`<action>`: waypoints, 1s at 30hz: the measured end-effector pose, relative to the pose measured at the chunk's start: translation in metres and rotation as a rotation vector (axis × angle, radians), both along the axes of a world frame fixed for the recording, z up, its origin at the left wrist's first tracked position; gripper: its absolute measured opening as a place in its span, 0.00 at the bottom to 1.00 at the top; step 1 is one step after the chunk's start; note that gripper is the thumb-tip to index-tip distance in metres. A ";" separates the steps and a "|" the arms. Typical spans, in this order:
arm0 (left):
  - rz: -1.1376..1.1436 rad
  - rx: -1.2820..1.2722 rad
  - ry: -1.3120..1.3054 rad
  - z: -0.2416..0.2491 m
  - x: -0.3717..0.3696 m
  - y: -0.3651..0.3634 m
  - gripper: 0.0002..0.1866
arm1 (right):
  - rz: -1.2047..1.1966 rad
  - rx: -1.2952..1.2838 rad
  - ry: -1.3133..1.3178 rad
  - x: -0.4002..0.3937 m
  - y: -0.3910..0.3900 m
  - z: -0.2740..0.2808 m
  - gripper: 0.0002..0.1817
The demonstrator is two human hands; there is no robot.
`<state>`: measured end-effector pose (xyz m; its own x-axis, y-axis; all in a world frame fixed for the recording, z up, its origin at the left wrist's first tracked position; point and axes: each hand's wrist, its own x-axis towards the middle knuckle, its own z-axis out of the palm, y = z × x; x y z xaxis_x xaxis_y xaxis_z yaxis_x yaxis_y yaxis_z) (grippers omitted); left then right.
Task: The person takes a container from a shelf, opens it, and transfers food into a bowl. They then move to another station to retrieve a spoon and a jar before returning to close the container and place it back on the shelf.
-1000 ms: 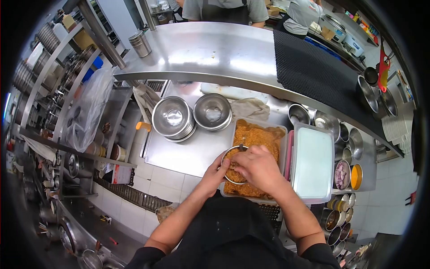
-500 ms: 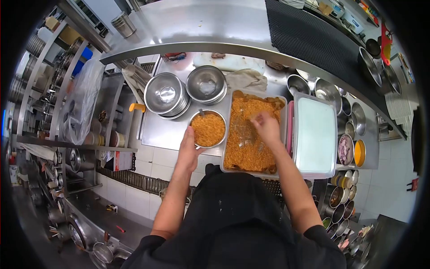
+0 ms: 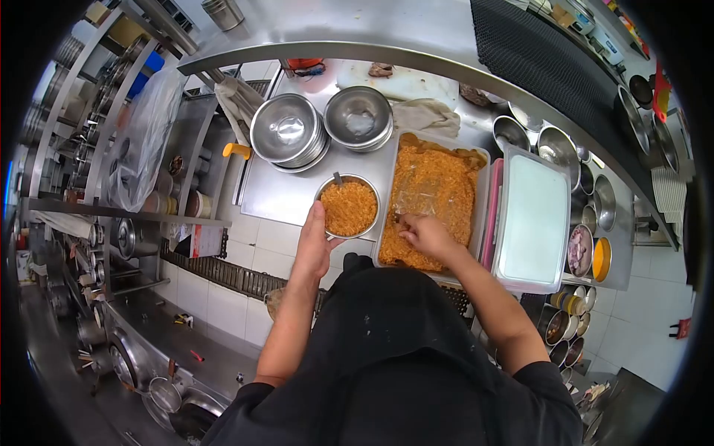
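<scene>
On the steel counter (image 3: 290, 204) we hold a small round bowl (image 3: 347, 207) of orange crumbs with our left hand (image 3: 316, 241) — fingers wrapped on its near rim. Just beside it, our right hand (image 3: 422, 235) digs into the big tub (image 3: 433, 197) — fingers bent in the crumbs, and we cannot tell what they pinch.

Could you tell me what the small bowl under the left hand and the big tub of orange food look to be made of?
Small bowl: apparently stainless steel, from its shiny grey rim. Tub: probably translucent plastic, from its pale, matte, see-through walls.
</scene>
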<state>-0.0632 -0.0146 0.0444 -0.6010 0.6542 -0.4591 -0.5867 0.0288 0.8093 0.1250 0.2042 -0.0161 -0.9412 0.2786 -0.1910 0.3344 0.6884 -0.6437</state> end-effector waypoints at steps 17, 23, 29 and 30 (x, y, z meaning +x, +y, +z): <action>-0.093 -0.140 0.150 0.040 0.013 0.026 0.40 | -0.589 -0.930 -0.226 0.026 0.032 0.074 0.14; -0.117 -0.130 0.138 0.037 0.026 0.041 0.40 | -0.680 -0.710 0.357 0.020 0.022 0.138 0.12; -0.245 -0.087 0.125 0.016 0.039 0.054 0.40 | -0.268 0.418 0.553 -0.009 -0.019 0.168 0.16; -0.260 -0.072 0.124 0.020 0.041 0.056 0.40 | -0.265 0.368 0.550 -0.010 -0.022 0.164 0.20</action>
<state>-0.0225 0.0417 0.0646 -0.4717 0.7622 -0.4434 -0.4490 0.2251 0.8647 0.1149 0.1825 0.1478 -0.7656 0.4669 0.4426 0.2143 0.8337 -0.5090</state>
